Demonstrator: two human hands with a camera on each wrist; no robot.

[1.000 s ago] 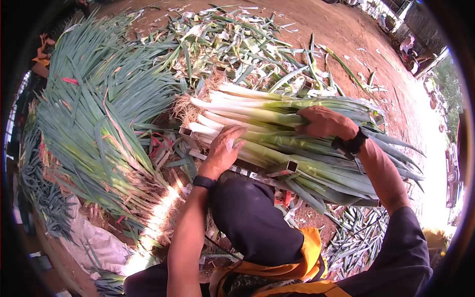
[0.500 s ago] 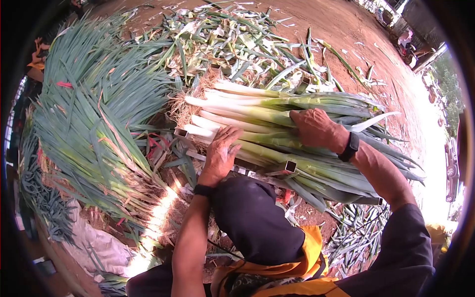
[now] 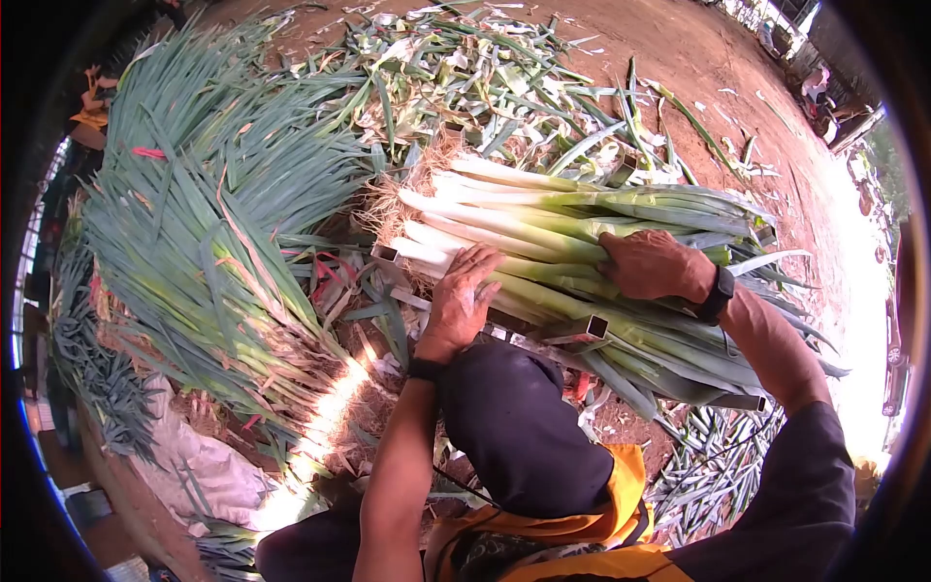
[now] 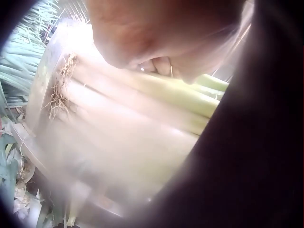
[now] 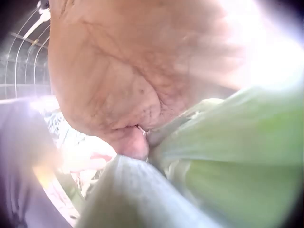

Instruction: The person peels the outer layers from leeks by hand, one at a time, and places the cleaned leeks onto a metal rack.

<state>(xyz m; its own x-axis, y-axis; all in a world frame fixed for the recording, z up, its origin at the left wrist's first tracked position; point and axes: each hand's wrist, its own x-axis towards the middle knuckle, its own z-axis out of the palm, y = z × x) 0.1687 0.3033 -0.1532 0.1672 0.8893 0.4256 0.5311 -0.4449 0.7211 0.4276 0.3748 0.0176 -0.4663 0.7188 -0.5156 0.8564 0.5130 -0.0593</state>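
A bundle of leeks (image 3: 524, 228), white root ends to the left and green leaves to the right, lies across a metal rack (image 3: 597, 328) of square tubing. My left hand (image 3: 464, 296) rests on the near white stems, its fingers extended over them. Farther along, where stems turn into leaves, my right hand (image 3: 664, 264) has curled fingers and pinches a leek leaf. Close up in the right wrist view, the thumb tip presses between broad green leaves (image 5: 228, 147). Stringy roots (image 4: 61, 90) show in the left wrist view.
A large heap of untrimmed leeks (image 3: 213, 213) lies to the left. Beyond the rack is a pile of leaf scraps (image 3: 465, 73) on bare soil. Cut green pieces (image 3: 713, 466) cover the ground at lower right, and a pale sack (image 3: 199, 441) lies at lower left.
My right hand has shifted nearer along the bundle, over the middle leeks. A pale leaf now sticks out to its right. The left hand stays on the stems.
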